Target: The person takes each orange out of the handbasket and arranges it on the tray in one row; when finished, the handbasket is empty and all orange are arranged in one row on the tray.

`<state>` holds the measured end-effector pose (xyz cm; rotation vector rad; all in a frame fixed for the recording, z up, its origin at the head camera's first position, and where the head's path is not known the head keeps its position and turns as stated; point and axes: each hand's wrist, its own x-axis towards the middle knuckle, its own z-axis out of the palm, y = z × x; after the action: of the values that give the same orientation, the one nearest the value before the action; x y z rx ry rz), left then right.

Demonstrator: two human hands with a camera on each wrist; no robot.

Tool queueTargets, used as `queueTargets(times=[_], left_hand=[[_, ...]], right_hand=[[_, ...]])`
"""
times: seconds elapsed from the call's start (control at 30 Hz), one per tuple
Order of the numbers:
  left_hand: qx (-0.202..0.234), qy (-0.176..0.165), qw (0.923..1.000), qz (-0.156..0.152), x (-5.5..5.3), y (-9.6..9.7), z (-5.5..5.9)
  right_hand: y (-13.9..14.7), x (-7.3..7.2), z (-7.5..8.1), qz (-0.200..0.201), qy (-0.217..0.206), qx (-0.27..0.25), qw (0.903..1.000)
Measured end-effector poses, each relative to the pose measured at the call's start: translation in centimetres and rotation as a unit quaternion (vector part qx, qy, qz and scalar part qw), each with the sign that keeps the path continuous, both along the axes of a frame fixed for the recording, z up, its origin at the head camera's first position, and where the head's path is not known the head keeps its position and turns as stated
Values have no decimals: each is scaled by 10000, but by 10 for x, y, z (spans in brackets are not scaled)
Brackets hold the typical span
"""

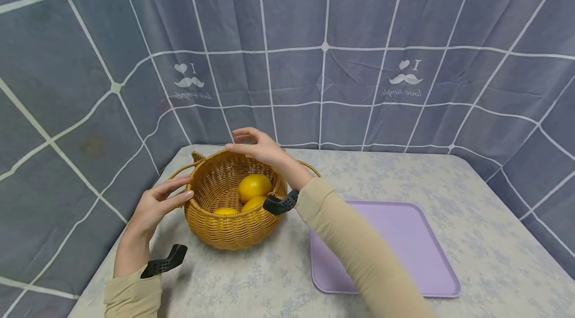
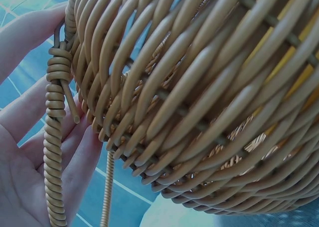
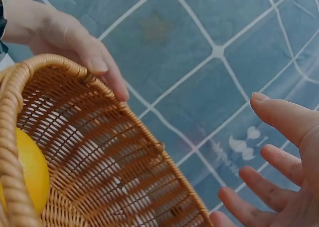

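Note:
A round, golden-brown wicker basket stands at the left of the table, its mouth tilted toward me. Inside it lie several yellow lemons; one lemon also shows in the right wrist view. My left hand touches the basket's left side, its extended fingers against the outer weave by the rim. In the left wrist view the wrapped handle passes in front of that palm. Over the far rim, my right hand is held with fingers spread loosely and nothing in them.
To the right of the basket, a lilac tray lies on the pale patterned tablecloth, partly covered by my right sleeve. A grey-blue curtain with white grid lines hangs behind and beside the table.

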<state>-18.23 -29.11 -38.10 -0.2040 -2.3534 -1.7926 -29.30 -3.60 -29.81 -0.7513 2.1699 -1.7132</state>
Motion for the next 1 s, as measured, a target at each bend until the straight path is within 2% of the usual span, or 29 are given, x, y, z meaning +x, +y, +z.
queueTargets(times=[0.37,0.63,1.0], left_hand=[[39,139,9999,-11,-1,-1,-3],[89,206,9997,-94,-1,-1,-6],[88,198,9997,-101,-1,-1,-7]], right_hand=[[-19,-8,-22,-3,-187,377,9991],[-25,-9,-42,-115,234,780,9966],[-25,-4,-49,-151,598,1497,9868]])
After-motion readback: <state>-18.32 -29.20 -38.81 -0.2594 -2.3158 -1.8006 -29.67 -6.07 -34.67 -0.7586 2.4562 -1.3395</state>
